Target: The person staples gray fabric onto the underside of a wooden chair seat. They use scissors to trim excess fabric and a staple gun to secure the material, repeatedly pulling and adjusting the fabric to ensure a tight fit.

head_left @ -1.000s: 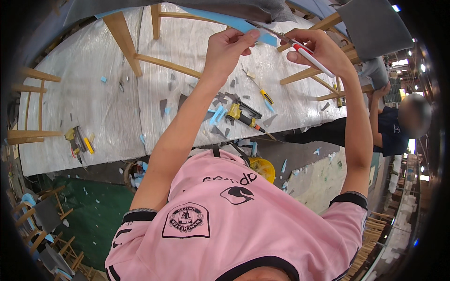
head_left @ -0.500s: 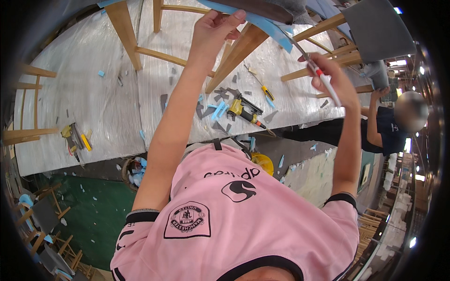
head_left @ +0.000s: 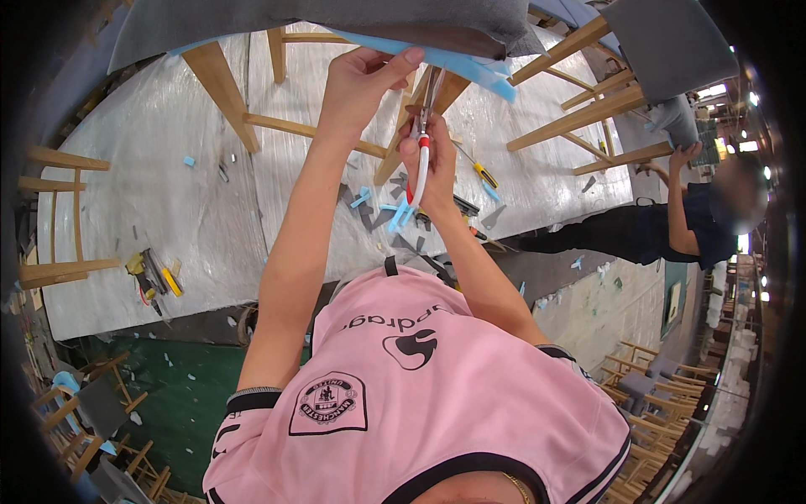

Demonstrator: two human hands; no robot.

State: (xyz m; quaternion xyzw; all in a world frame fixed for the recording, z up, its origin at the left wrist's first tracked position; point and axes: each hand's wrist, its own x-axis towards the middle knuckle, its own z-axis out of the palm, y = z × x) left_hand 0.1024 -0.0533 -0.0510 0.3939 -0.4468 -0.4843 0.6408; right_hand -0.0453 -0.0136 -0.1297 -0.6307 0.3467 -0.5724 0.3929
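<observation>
A grey upholstered chair seat [head_left: 353,15] on wooden legs [head_left: 220,91] spans the top of the view. Light blue foam [head_left: 466,67] shows along its lower edge. My left hand [head_left: 357,84] pinches that edge between thumb and fingers. My right hand [head_left: 438,164] is closed round scissors [head_left: 422,155] with white and red handles. Their blades point up at the foam, just right of my left fingertips; whether they touch it I cannot tell. Beneath my right hand, blue and grey scraps [head_left: 399,214] lie on the plastic-covered table, partly hiding a staple gun there.
A yellow-handled tool [head_left: 484,175] lies right of my right hand. Another staple gun [head_left: 143,273] and a yellow cutter [head_left: 171,282] lie at the left. Other chairs [head_left: 579,126] stand close on the right, where a co-worker [head_left: 688,210] handles one. More chairs [head_left: 663,403] fill the lower right.
My right hand has brought the scissors leftward, from right of the foam strip to beside my left hand. The seat shows lower in view. My left hand keeps its hold on the foam edge.
</observation>
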